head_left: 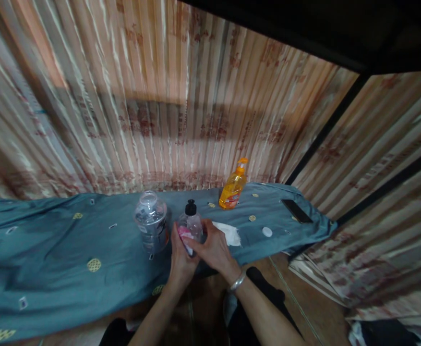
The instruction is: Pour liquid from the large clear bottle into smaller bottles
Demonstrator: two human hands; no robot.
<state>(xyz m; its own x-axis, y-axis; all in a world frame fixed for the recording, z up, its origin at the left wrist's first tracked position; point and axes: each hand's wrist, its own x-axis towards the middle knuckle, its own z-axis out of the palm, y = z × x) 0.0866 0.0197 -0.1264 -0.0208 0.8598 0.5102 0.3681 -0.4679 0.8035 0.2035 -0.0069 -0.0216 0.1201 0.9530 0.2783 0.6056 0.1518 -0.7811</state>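
A small clear bottle with a black cap (190, 208) and a pink-and-white label stands upright between my two hands, just over the table's near edge. My left hand (182, 259) is closed around its left side and lower part. From the right, my right hand (213, 246) grips it, thumb across the label; a silvery bangle circles that wrist. The bottle's base is hidden by my fingers. Just left of my hands stands a large clear plastic jug (151, 223), its mouth uncapped. A white folded cloth or tissue (228, 233) lies just beyond my right hand.
A pump bottle of orange liquid (233, 190) stands at the back of the cloth-covered table (59, 250). Further right lie a white round lid (267, 231) and a black phone (296, 211). A pleated curtain (152, 96) hangs behind; a dark pole (327, 126) slants at right.
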